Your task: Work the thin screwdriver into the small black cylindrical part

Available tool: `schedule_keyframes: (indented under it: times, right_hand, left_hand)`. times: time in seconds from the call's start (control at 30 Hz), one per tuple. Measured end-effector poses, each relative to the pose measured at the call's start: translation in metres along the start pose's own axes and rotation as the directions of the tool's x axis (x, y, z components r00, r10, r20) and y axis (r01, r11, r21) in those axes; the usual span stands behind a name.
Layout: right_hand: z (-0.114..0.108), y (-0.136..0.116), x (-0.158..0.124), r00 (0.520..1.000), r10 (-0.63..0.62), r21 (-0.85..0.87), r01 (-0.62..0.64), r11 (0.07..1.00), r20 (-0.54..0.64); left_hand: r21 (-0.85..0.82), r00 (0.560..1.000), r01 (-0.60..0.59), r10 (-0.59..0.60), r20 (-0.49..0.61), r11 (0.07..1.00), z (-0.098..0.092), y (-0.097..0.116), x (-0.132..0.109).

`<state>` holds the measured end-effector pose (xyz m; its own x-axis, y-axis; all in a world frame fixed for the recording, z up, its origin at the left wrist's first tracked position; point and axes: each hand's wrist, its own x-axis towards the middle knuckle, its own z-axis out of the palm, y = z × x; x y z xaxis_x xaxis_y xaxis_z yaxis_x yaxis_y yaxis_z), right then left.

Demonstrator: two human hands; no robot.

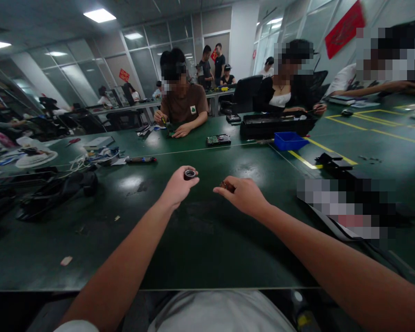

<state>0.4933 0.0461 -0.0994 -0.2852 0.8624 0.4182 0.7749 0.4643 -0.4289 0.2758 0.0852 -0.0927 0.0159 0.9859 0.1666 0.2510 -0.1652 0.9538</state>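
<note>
My left hand (pixel 178 186) is raised over the dark green table (pixel 200 240), fingers curled round a small dark ring-shaped part (pixel 189 174) with a hollow centre. My right hand (pixel 244 193) hovers a little to the right at about the same height, pinching a small brownish part (pixel 227 186) between thumb and fingers. The two hands are a short gap apart and do not touch. Both forearms reach in from the near table edge.
A blue tray (pixel 289 140) and a long black case (pixel 276 123) sit at the far right, a circuit board (pixel 218 139) beyond my hands, black gear (pixel 55 189) and cables at the left. Yellow tape lines (pixel 307 161) mark the table. People work at the far side.
</note>
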Motion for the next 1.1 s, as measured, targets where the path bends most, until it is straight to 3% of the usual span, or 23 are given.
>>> schedule_keyframes:
  times: [0.13,0.23,0.37,0.7,0.97,1.1]
  right_hand:
    - [0.000,0.001,-0.001,0.998,-0.034,0.018,0.035,0.999,-0.043]
    - [-0.003,0.000,-0.003,0.976,-0.025,0.104,0.048,0.993,-0.215]
    - [-0.005,-0.001,-0.007,0.908,0.000,0.260,0.120,0.958,-0.418]
    - [0.005,0.001,-0.007,0.957,0.012,0.394,0.107,0.913,-0.288]
    - [-0.005,0.001,-0.004,0.965,0.081,0.306,0.000,0.952,-0.251]
    - [-0.008,0.001,-0.003,0.971,0.008,0.299,0.067,0.952,-0.241]
  left_hand:
    - [0.129,0.983,-0.166,0.155,0.095,0.978,0.026,-0.019,-0.010]
    - [0.221,0.974,-0.211,0.187,0.126,0.952,0.029,-0.033,-0.016]
    - [0.247,0.977,-0.202,0.177,0.118,0.948,0.025,-0.040,-0.021]
    - [0.223,0.955,-0.272,0.236,0.177,0.936,0.025,-0.036,-0.023]
    - [0.218,0.944,-0.302,0.260,0.201,0.928,0.024,-0.041,-0.023]
    - [0.223,0.943,-0.303,0.259,0.208,0.926,0.024,-0.040,-0.024]
